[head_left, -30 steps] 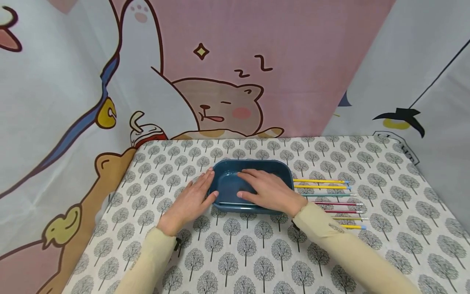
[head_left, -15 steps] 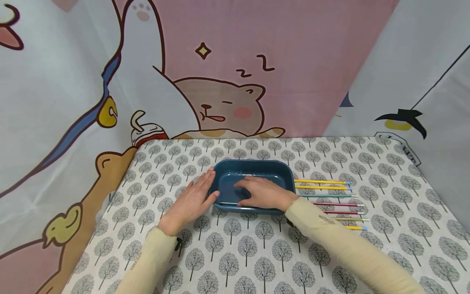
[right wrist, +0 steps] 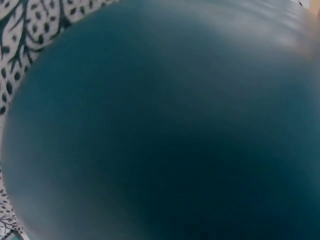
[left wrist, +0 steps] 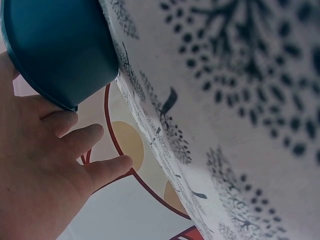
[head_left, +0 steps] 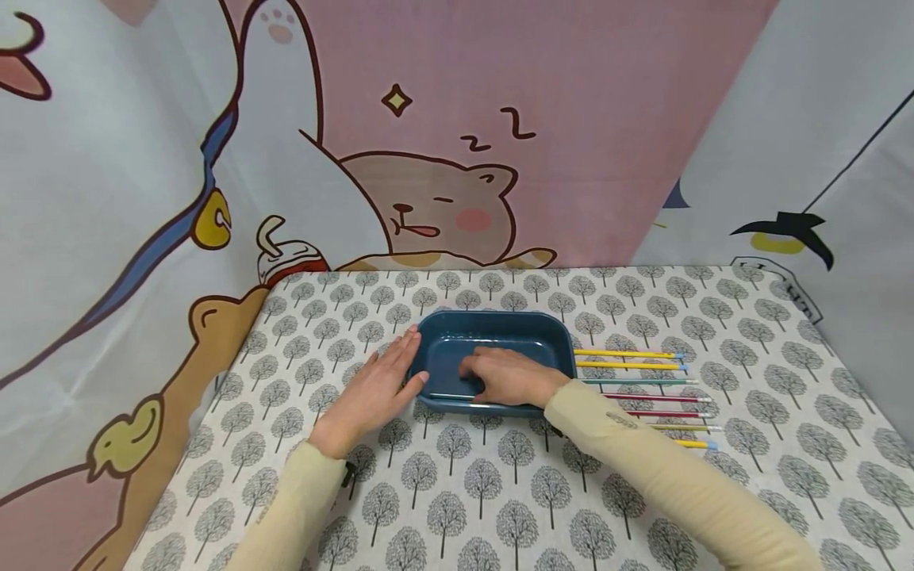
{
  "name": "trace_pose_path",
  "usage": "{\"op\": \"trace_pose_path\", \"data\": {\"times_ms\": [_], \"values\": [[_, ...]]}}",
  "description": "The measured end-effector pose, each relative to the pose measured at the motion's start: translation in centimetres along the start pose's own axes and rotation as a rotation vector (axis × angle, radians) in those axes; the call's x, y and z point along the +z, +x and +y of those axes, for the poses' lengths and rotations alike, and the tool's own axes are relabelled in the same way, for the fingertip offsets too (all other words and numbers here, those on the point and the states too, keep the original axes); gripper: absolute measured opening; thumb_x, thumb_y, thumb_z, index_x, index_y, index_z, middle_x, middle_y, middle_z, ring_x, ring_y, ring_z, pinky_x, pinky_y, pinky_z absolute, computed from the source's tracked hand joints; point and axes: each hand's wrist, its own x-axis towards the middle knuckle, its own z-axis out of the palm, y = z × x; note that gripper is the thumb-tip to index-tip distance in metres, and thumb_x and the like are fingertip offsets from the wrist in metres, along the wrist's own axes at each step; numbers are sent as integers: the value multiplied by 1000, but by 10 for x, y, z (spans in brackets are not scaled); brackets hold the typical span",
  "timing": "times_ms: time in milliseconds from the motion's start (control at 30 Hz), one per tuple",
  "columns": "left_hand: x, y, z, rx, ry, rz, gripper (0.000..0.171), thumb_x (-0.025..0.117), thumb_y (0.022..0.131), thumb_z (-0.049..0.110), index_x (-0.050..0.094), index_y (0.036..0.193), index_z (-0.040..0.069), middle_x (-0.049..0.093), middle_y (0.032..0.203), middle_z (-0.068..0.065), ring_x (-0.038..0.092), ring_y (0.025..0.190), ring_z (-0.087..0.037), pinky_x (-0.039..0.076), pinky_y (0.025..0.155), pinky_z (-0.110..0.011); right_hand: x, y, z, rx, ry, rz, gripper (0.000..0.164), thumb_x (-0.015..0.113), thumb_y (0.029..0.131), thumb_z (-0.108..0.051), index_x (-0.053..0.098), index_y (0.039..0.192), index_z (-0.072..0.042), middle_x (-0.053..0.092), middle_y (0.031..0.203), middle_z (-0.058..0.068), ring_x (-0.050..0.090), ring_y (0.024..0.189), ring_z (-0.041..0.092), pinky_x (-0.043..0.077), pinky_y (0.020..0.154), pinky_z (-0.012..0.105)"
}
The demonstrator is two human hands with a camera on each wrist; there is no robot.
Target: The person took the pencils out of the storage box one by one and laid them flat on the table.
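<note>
A dark blue rectangular tray with rounded corners sits mid-table in the head view. My left hand rests against its left end, fingers fairly straight; in the left wrist view the left hand touches the rim of the blue tray. Inside the tray is my right hand, its fingers bent downward and thumb near the front wall. Its fingertips are partly hidden, so I cannot tell whether they hold anything. A thin dark line, perhaps a pencil, runs along that wall. Blue tray wall fills the right wrist view.
Several pencils lie roughly parallel to the tray's right, among them a yellow pencil, a green pencil and a dark red pencil. My right sleeve covers parts of some. A printed cloth covers the table; a cartoon curtain stands behind.
Inside the tray, my right hand has curled its fingers more and drawn them down toward the front wall. The left hand has stayed at the tray's left end.
</note>
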Motion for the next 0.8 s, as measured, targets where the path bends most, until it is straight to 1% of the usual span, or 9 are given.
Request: {"op": "trace_pose_path", "data": {"times_ms": [200, 333, 467, 600, 800], "values": [[3, 0, -2, 1, -10, 16, 71, 40, 110, 50, 22, 166, 9, 20, 172, -8, 27, 155, -33, 27, 121, -61, 2, 2, 2, -15, -21, 1, 39, 87, 86, -25, 73, 121, -13, 65, 111, 3, 64, 99, 20, 55, 87, 39], [3, 0, -3, 6, -7, 14, 72, 37, 110, 52, 22, 166, 9, 19, 172, -8, 26, 155, -32, 27, 121, -61, 3, 3, 4, -19, -7, -4, 34, 87, 87, -25, 73, 115, -14, 64, 107, 1, 62, 94, 18, 55, 83, 38], [3, 0, -2, 3, -5, 9, 72, 37, 110, 52, 21, 166, 9, 18, 172, -8, 26, 155, -32, 27, 121, -61, 3, 2, 7, -43, 27, 2, 24, 86, 88, -22, 74, 108, -15, 63, 99, -2, 59, 87, 15, 53, 77, 35], [3, 0, -2, 2, -6, 7, 72, 36, 110, 52, 20, 166, 10, 18, 172, -9, 26, 155, -33, 26, 121, -61, 2, 1, 10, -67, 59, 9, 12, 83, 89, -15, 74, 99, -16, 63, 91, -5, 58, 80, 12, 52, 72, 34], [3, 0, -3, 3, -10, 2, 72, 34, 110, 55, 19, 166, 11, 18, 172, -8, 25, 156, -31, 26, 122, -61, 2, 1, 11, -69, 77, 18, 9, 78, 92, -10, 74, 92, -18, 65, 82, -10, 60, 73, 8, 53, 70, 33]]}}
